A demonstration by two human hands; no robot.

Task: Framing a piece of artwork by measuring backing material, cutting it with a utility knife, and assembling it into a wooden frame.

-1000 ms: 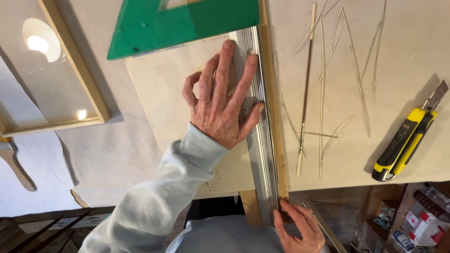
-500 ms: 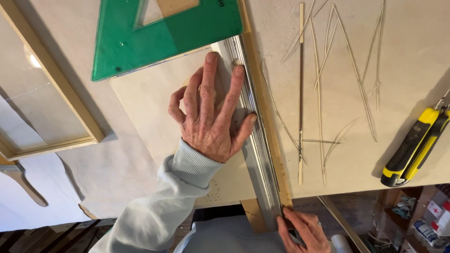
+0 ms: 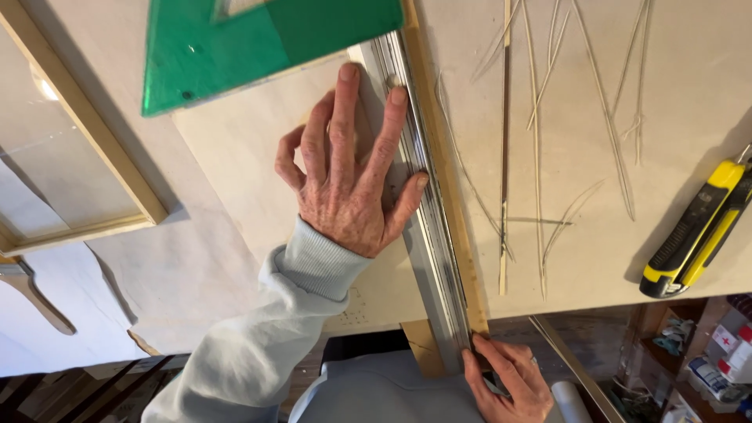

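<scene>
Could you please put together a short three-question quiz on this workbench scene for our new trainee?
1. True or false: the left hand lies flat with spread fingers on the metal straightedge and the pale sheet.
2. Which tool lies at the right edge of the table?
A. a red hammer
B. a yellow and black utility knife
C. a blue pair of scissors
3. Fill in: the right hand is at the near end of the straightedge, and the triangle at its far end is coloured ____.

Key: 1 true; 2 B; 3 green.
</scene>
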